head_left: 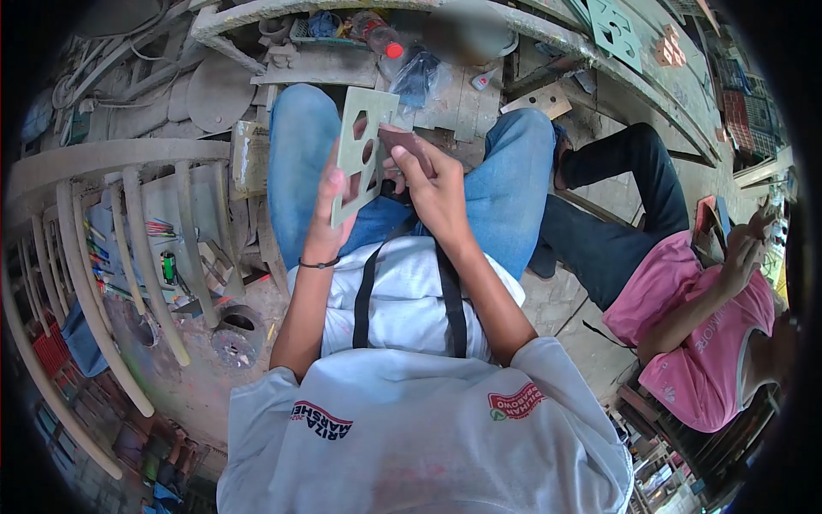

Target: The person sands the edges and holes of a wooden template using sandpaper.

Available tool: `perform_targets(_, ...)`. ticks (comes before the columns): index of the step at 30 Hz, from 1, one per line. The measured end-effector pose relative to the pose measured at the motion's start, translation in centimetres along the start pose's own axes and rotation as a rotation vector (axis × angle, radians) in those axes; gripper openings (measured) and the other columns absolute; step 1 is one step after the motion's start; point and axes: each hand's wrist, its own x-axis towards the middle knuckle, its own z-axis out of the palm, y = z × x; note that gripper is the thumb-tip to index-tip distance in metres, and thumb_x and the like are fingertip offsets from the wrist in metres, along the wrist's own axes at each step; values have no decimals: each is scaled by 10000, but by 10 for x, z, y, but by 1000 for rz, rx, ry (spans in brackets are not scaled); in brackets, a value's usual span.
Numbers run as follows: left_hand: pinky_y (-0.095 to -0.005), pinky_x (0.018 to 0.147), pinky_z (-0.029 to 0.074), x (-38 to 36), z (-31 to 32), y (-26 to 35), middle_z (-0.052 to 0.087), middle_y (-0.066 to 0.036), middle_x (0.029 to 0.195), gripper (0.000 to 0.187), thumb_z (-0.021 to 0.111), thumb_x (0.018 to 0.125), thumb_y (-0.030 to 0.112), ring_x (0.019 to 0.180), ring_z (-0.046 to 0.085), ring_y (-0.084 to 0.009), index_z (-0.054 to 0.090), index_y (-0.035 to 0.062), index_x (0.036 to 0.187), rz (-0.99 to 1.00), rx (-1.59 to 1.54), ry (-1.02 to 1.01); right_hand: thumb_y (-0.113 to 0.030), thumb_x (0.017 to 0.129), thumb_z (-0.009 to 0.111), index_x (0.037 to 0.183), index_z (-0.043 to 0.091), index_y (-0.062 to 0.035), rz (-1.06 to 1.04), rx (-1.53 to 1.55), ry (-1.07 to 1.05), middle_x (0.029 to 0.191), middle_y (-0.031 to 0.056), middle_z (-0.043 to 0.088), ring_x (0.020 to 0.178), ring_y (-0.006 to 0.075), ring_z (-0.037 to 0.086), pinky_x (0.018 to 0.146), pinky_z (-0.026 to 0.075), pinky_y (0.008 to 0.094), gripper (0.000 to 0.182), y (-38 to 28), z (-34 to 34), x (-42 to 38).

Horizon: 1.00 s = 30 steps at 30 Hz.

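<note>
A pale green flat board [349,167] with several cut-out shapes stands tilted above my lap. My left hand [332,201] holds it by its lower left edge, the fingers partly hidden behind it. On the right side of the board, my right hand [435,184] grips a folded reddish-brown sheet [406,146] between thumb and fingers. The sheet is at the board's right edge; whether it touches the board is hard to tell. Some right-hand fingertips show through and beside the board's edge.
A wooden bench frame [360,15] crosses the top, with a red-capped bottle [381,36] beneath. A slatted chair [137,158] stands at the left. Another person in a pink shirt [711,343] sits at the right. Another green cut-out board [612,34] lies at the upper right.
</note>
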Motion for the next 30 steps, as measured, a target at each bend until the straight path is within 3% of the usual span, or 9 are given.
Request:
perform_targets(3, -359, 968, 405, 5, -8, -5, 420, -121, 1353, 844, 502, 854, 540, 1184, 470, -206, 222, 21, 1458, 8, 26, -60, -79, 872, 596, 1133, 625, -7, 174, 512, 93, 785, 25, 633, 610, 61, 512, 556, 419, 219, 273, 13, 15, 4)
perform_targets(8, -333, 916, 439, 4, -13, -13, 452, -108, 1318, 715, 428, 914, 475, 1117, 504, -185, 278, 18, 1443, 4, 45, 76, 5, 854, 575, 1119, 624, 2, 182, 43, -63, 943, 64, 648, 724, 71, 554, 611, 441, 230, 270, 23, 7, 5)
perform_targets(10, -315, 948, 359, 3, -5, -7, 430, -79, 1335, 789, 400, 889, 573, 1125, 458, -183, 223, 73, 1472, -101, 63, 133, 42, 850, 549, 1154, 618, -12, -111, -118, -107, 945, 53, 659, 703, 75, 545, 628, 459, 246, 316, 44, 4, 11)
perform_targets(12, -315, 942, 380, 3, -7, -5, 445, -78, 1322, 751, 384, 896, 568, 1148, 457, -199, 263, 89, 1462, -131, 41, 94, 79, 829, 532, 1168, 617, -24, -94, -132, -118, 1001, 84, 683, 724, 127, 571, 661, 478, 271, 365, 45, -5, 14)
perform_targets(15, -465, 858, 499, 6, -9, -7, 474, -137, 1311, 733, 327, 902, 574, 1099, 542, -281, 274, 82, 1443, -152, -160, 154, 116, 743, 551, 1154, 630, -41, -484, -349, -160, 1152, 134, 629, 803, 280, 587, 762, 482, 332, 447, 47, -18, 17)
perform_targets(19, -514, 826, 514, 9, -9, -7, 468, -158, 1313, 750, 322, 893, 601, 1096, 546, -315, 274, 90, 1440, -187, -214, 106, 95, 708, 583, 1158, 627, -54, -548, -475, -234, 1209, 77, 618, 834, 272, 560, 792, 480, 326, 477, 40, -42, 23)
perform_targets(21, -520, 811, 519, 10, -10, -6, 472, -168, 1312, 769, 302, 888, 624, 1072, 563, -360, 265, 92, 1442, -254, -244, 36, 31, 728, 597, 1173, 619, -62, -717, -909, -419, 1272, 14, 584, 901, 250, 538, 814, 489, 321, 455, 30, -61, 28)
perform_targets(24, -516, 796, 522, 13, -7, -6, 475, -180, 1309, 789, 286, 883, 640, 1050, 574, -405, 254, 87, 1445, -362, -279, -115, -95, 771, 599, 1189, 616, -98, -844, -1070, -502, 1284, -33, 570, 929, 223, 521, 826, 499, 320, 419, 26, -85, 39)
perform_targets(30, -538, 759, 514, 25, -11, 9, 438, -364, 1278, 927, 275, 819, 736, 1046, 550, -492, 291, 34, 1424, -620, -471, -234, -268, 782, 617, 1185, 624, -95, -1175, -1241, -661, 1177, -63, 608, 954, 166, 518, 772, 435, 276, 438, -2, -109, 48)
